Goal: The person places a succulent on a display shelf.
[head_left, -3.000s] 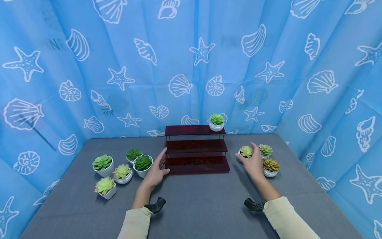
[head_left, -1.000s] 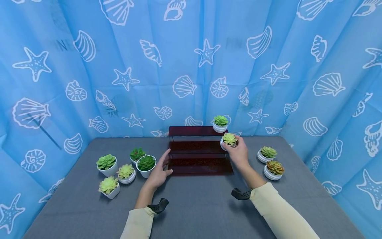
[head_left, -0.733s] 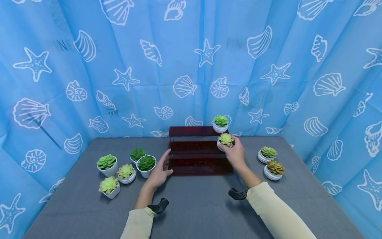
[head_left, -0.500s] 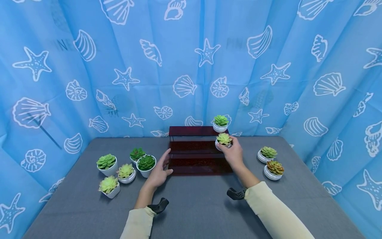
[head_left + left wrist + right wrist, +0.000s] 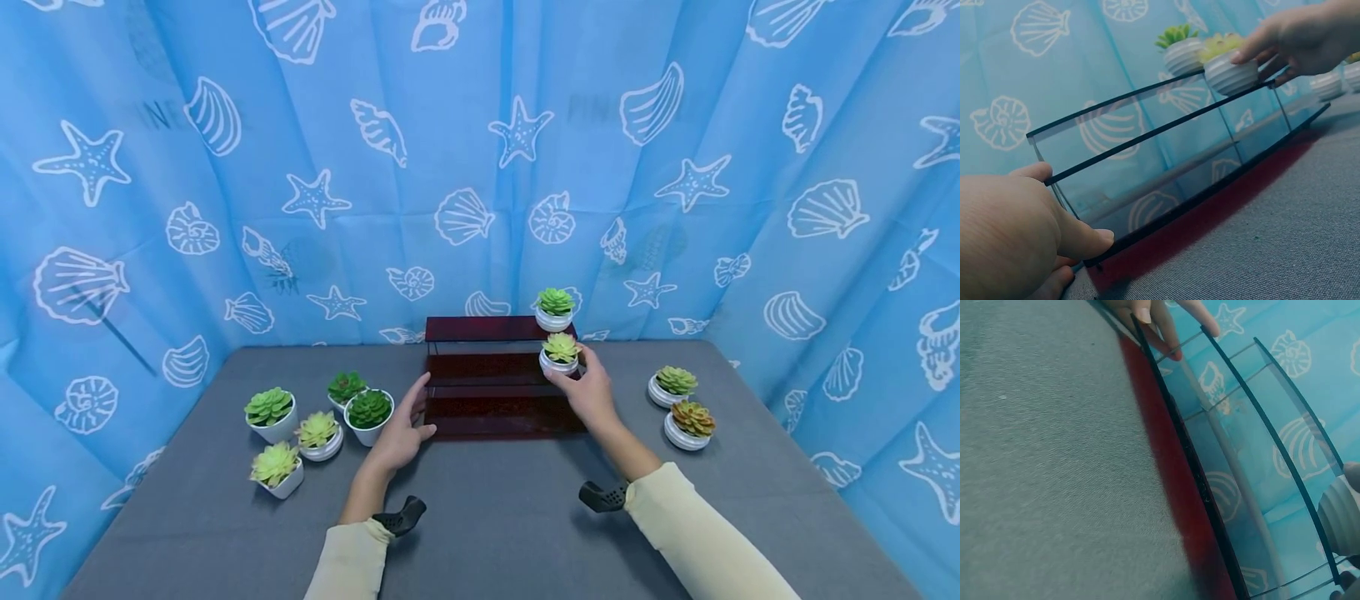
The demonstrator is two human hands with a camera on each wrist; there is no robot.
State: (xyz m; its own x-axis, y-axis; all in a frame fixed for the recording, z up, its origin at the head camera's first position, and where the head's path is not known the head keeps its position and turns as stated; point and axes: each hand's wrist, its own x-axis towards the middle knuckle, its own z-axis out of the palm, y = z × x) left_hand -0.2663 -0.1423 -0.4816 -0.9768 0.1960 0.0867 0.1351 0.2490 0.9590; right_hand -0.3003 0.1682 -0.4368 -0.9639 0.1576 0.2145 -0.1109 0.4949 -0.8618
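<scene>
A dark red three-tier display stand stands near the curtain. My left hand is at its left end, index finger and thumb stretched apart; in the left wrist view the index fingertip meets the middle tier's corner and the thumb lies along the bottom tier's edge. At the stand's right end my right hand holds a pale-green succulent in a ribbed white pot. That pot is upright on the middle tier, thumb against its side. Behind it, on the top tier, sits a brighter green potted succulent.
Two potted succulents, one green and one orange-brown, stand on the grey cloth at right. Several more, including a dark green one close to my left hand, cluster at left. A blue shell-print curtain hangs behind.
My right hand has brought the pale-green potted succulent from the right-hand group onto the middle tier; lately its thumb has slid lower on the pot. My left hand stays at the stand.
</scene>
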